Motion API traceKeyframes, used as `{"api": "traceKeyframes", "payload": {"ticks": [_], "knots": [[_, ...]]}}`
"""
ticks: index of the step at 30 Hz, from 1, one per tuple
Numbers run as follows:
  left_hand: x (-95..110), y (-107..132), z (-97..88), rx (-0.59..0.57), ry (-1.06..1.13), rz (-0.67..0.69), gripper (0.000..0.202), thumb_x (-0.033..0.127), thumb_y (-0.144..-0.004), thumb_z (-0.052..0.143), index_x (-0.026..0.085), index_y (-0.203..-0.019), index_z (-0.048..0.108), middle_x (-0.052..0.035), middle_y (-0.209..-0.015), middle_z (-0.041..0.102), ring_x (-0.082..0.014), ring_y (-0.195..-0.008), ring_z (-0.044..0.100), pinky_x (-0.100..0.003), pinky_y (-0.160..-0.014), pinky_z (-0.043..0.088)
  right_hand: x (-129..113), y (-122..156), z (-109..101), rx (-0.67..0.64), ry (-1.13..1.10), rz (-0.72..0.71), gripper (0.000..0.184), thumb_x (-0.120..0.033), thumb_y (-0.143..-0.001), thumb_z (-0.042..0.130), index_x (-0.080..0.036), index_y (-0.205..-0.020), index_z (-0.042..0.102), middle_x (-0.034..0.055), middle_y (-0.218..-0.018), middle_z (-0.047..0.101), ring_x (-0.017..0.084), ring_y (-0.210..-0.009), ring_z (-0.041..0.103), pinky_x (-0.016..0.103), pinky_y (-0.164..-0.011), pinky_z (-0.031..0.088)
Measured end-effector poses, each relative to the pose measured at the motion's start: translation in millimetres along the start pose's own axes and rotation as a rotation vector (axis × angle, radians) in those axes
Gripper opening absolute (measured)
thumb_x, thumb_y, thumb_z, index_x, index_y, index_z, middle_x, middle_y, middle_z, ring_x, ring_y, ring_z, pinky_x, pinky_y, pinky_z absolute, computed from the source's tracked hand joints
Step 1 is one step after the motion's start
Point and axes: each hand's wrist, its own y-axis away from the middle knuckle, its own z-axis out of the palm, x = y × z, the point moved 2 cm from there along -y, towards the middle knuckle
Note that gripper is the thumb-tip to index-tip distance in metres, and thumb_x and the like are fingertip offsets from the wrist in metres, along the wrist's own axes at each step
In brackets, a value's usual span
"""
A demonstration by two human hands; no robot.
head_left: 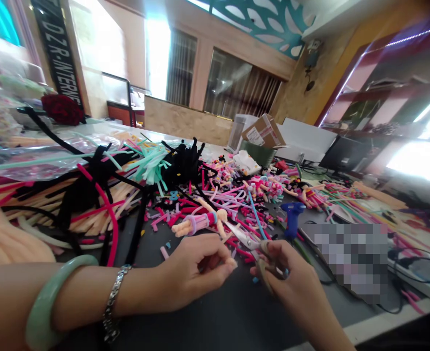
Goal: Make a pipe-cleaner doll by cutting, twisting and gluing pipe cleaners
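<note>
Left hand: my left hand (pixel 195 273) is curled, with thumb and fingertips pressed together, pinching a pale bit (pixel 231 263) too small for me to identify. A jade bangle (pixel 54 297) and a silver chain bracelet (pixel 111 304) sit on that wrist.
Right hand: my right hand (pixel 278 270) is closed around the handles of the scissors (pixel 242 237), just beside my left fingertips.
Scissors: the steel blades are long and shiny and point up and to the left, over the scattered pieces. I cannot tell how far apart they are.
Doll: a small pipe-cleaner doll (pixel 196 223) lies on its side just beyond my left hand, not touching it. It has peach limbs and a pink wrapped body with a lilac band.
Bench: the dark bench (pixel 236 321) is strewn with pink, black and blue pipe-cleaner offcuts (pixel 215 195). A blue glue gun (pixel 292 218) stands near my right hand.
Piles: bundles of black pipe cleaners (pixel 183 163) and teal pipe cleaners (pixel 151 163) lie farther up the bench, with more finished dolls (pixel 258 185) heaped to the right.
Far end: a cardboard box (pixel 263 131) sits beyond them.
</note>
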Motion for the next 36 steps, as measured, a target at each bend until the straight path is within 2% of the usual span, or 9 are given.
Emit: {"api": "traceKeyframes", "payload": {"ticks": [4,8,11,14,17,22,27,32,36], "knots": [[-3,-1,-0.4,0.039,0.096,-0.094,0.022,0.030,-0.088,0.050,0.015,-0.074,0.054,0.0040,-0.064,0.045,-0.0072,-0.055,0.039,-0.018,-0.051,0.033,3,-4,10,-0.028,-0.100,-0.024,0.023,-0.022,-0.066,0.070,-0.021,-0.078,0.051,-0.0014,-0.075,0.061,0.013,-0.068,0.062,0.022,-0.064,0.055],[-6,-4,-1.2,0.083,0.142,-0.135,0.024,0.033,-0.089,0.049,0.015,-0.074,0.054,0.0041,-0.064,0.043,-0.0073,-0.055,0.038,-0.019,-0.050,0.032,3,-4,14,-0.006,-0.169,-0.047,0.024,-0.024,-0.067,0.069,-0.021,-0.079,0.048,-0.0019,-0.074,0.058,0.014,-0.069,0.060,0.023,-0.062,0.054],[-9,-5,-0.6,0.099,0.204,-0.183,0.025,0.035,-0.089,0.048,0.015,-0.076,0.054,0.0051,-0.061,0.041,-0.0060,-0.050,0.037,-0.018,-0.045,0.030,1,-2,12,-0.038,-0.051,-0.098,0.042,-0.027,-0.060,0.075,-0.021,-0.092,0.048,0.0005,-0.085,0.059,0.017,-0.077,0.059,0.027,-0.068,0.052],[-11,-5,0.0,0.110,0.259,-0.216,0.025,0.037,-0.089,0.049,0.015,-0.078,0.054,0.0063,-0.058,0.040,-0.0050,-0.046,0.037,-0.018,-0.042,0.028,-3,1,9,-0.057,0.040,-0.126,0.059,-0.035,-0.061,0.076,-0.021,-0.107,0.043,0.0033,-0.097,0.058,0.019,-0.086,0.057,0.031,-0.077,0.049],[-12,-5,0.4,0.110,0.266,-0.204,0.024,0.035,-0.089,0.050,0.015,-0.078,0.055,0.0059,-0.060,0.042,-0.0041,-0.045,0.037,-0.017,-0.041,0.028,-8,5,10,-0.068,0.088,-0.149,0.063,-0.040,-0.060,0.078,-0.021,-0.108,0.042,0.0042,-0.101,0.057,0.021,-0.091,0.056,0.033,-0.082,0.047],[-15,-6,1.2,0.118,0.295,-0.189,0.017,0.029,-0.088,0.050,0.015,-0.083,0.057,0.0061,-0.059,0.042,-0.0045,-0.045,0.037,-0.017,-0.041,0.028,-6,9,17,-0.136,0.113,-0.159,0.071,-0.039,-0.060,0.079,-0.019,-0.116,0.040,0.0084,-0.111,0.054,0.024,-0.101,0.054,0.036,-0.090,0.044],[-17,-6,1.4,0.146,0.282,-0.157,0.016,0.029,-0.087,0.052,0.014,-0.083,0.058,0.0038,-0.066,0.047,-0.0048,-0.048,0.039,-0.017,-0.042,0.030,-3,9,17,-0.140,0.158,-0.152,0.067,-0.040,-0.062,0.077,-0.018,-0.116,0.044,0.0097,-0.113,0.053,0.026,-0.103,0.052,0.039,-0.092,0.042],[-22,-5,3.1,0.115,0.411,-0.208,0.018,0.032,-0.085,0.055,0.015,-0.082,0.056,0.0061,-0.059,0.042,-0.0037,-0.042,0.036,-0.016,-0.039,0.027,-8,9,15,-0.173,0.150,-0.148,0.060,-0.040,-0.062,0.076,-0.019,-0.110,0.048,0.0076,-0.108,0.055,0.024,-0.098,0.053,0.038,-0.088,0.043],[-23,-6,2.9,0.110,0.424,-0.234,0.018,0.032,-0.083,0.058,0.014,-0.081,0.057,0.0059,-0.056,0.043,-0.0035,-0.041,0.037,-0.016,-0.038,0.027,-9,9,15,-0.182,0.144,-0.129,0.058,-0.041,-0.062,0.077,-0.020,-0.109,0.049,0.0068,-0.106,0.055,0.024,-0.096,0.053,0.038,-0.086,0.043]]}}
